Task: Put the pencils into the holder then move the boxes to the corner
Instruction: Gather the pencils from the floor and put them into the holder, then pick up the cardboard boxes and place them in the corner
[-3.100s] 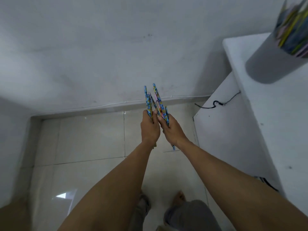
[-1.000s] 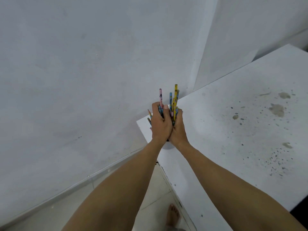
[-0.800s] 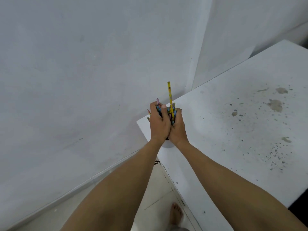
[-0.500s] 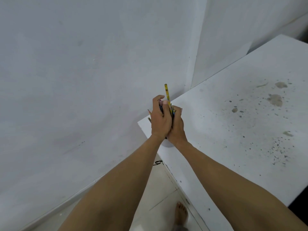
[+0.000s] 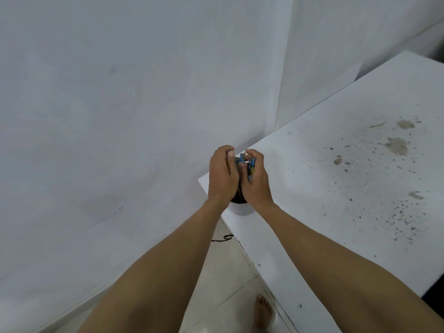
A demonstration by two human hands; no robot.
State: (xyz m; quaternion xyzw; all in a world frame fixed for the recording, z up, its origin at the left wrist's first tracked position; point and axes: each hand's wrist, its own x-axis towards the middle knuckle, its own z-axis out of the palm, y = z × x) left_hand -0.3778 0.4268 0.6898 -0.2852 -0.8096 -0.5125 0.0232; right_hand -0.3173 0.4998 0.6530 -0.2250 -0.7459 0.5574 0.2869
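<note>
Pencils (image 5: 245, 162) stand upright at frame centre, their lower ends in the holder (image 5: 240, 209) on the desk (image 5: 336, 188) corner. The left hand (image 5: 222, 175) and right hand (image 5: 256, 182) flank them equally, each grip curled round the bundle. Half a second ago a yellow pencil rose above the fingers; now only blue tips show.

The holder (image 5: 240, 209) stands on the table (image 5: 336, 200), right at the corner nearest the wall. The pencils (image 5: 251, 164) stand in it, their tops between the two hands. The left hand (image 5: 222, 176) is on their left and the right hand (image 5: 256, 182) on their right, both cupped around them above the holder (its mouth is mostly hidden behind the wrists). Down past the table's left edge, a cable (image 5: 223, 238) lies on the floor, and a bare foot (image 5: 263, 313) stands nearer.
</note>
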